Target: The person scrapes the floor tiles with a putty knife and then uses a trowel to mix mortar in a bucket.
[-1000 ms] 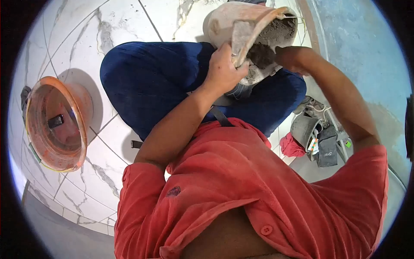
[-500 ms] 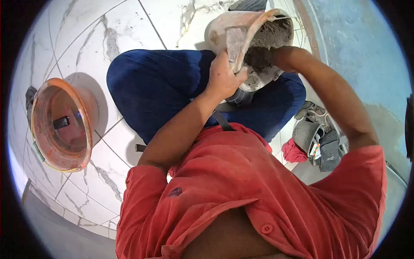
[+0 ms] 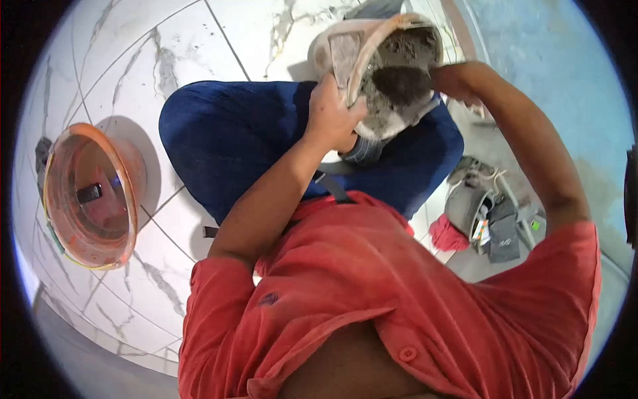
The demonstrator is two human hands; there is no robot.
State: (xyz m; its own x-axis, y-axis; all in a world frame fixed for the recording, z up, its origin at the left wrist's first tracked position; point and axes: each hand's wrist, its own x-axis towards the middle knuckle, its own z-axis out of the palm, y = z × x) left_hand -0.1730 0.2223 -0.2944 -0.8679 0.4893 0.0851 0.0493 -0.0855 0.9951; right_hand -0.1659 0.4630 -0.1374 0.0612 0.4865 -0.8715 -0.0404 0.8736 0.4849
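A tilted, pale bucket [image 3: 330, 45] with grey mortar [image 3: 407, 45] inside leans over my crossed legs, its mouth to the right. My left hand [image 3: 330, 114] is closed on the near-left part of its rim, beside a flat rectangular greyish patch [image 3: 345, 58] on the bucket's side. At the opposite rim, my right hand [image 3: 457, 82] is curled in a fist around what looks like a trowel. Its dark, rounded blade [image 3: 402, 85] lies over the mortar inside the mouth; the handle is hidden in my fingers.
To the left, an orange bucket [image 3: 137, 174] with water stands on the marbled floor tiles [image 3: 193, 33], a dark object [image 3: 90, 193] showing within. On the right lie a grey container [image 3: 462, 206], a red cloth [image 3: 446, 233] and a dark pouch [image 3: 504, 238]. A blue wall [image 3: 555, 73] rises beyond.
My right hand has moved right, from inside the bucket mouth out to its rim. The dark blade shows more fully. The bucket and my left hand appear slightly further left.
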